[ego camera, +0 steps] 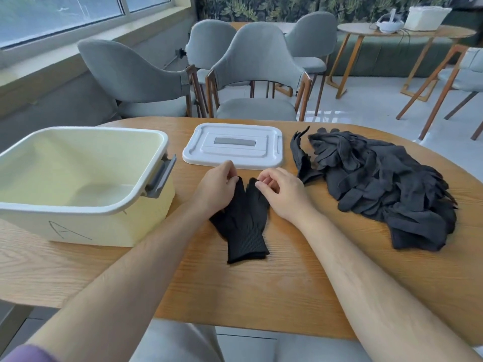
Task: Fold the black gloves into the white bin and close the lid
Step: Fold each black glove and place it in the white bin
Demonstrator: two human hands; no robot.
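Observation:
One black knit glove (243,223) lies flat on the wooden table (261,291) in front of me, cuff toward me and fingers pointing away. My left hand (217,186) pinches its left fingertips. My right hand (282,192) pinches its right fingertips. A heap of several more black gloves (384,184) lies to the right. The open white bin (78,178), with a grey latch handle (160,176), stands at the left and looks bare inside. Its white lid (234,146) lies flat on the table beyond my hands.
Grey upholstered chairs (258,74) stand along the far edge of the table. A round side table (402,32) with a white basket and a headset is at the back right. The table's near edge runs just below my forearms.

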